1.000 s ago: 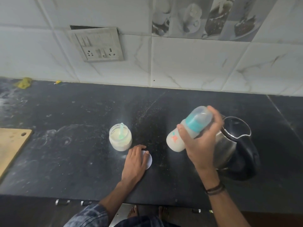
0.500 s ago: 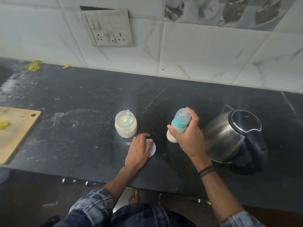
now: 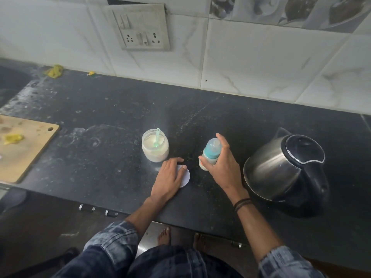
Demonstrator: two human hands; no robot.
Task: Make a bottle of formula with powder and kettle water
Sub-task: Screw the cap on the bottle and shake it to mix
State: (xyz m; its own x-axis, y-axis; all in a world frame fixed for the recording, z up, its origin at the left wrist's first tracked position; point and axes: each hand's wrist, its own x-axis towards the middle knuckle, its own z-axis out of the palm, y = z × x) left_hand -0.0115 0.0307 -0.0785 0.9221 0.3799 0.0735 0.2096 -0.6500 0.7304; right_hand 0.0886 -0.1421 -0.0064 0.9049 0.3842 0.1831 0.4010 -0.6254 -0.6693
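As the head camera looks down on the dark bench [image 3: 100, 161], the right hand [image 3: 222, 167] holds the baby bottle [image 3: 210, 152] near the middle of it, between the powder jar [image 3: 155, 146] and the kettle [image 3: 281, 167]. The fingers [image 3: 223, 141] of this hand are curled round the bottle from the right side, and the thumb comes from the front. The bottle is almost upright, with a teal collar and a clear cap on top, and a pale milky liquid shows in its lower part. Its base is at the bench surface, but I cannot tell if it really touches. The left hand [image 3: 169, 177] lies flat, palm down, with its fingers [image 3: 174, 163] straight and close together, resting on a round white lid [image 3: 186, 176] which lies on the bench just in front of the jar. The jar is open, has cream powder inside, and a green scoop [image 3: 157, 137] stands in it. The steel kettle with a black lid and handle stands at the right, near the right hand but apart from it. Dark bands [image 3: 242, 203] are round the right wrist. A wooden cutting board [image 3: 24, 149] with yellow scraps lies at the left edge, well apart from the jar. A socket plate [image 3: 140, 27] is on the tiled wall behind
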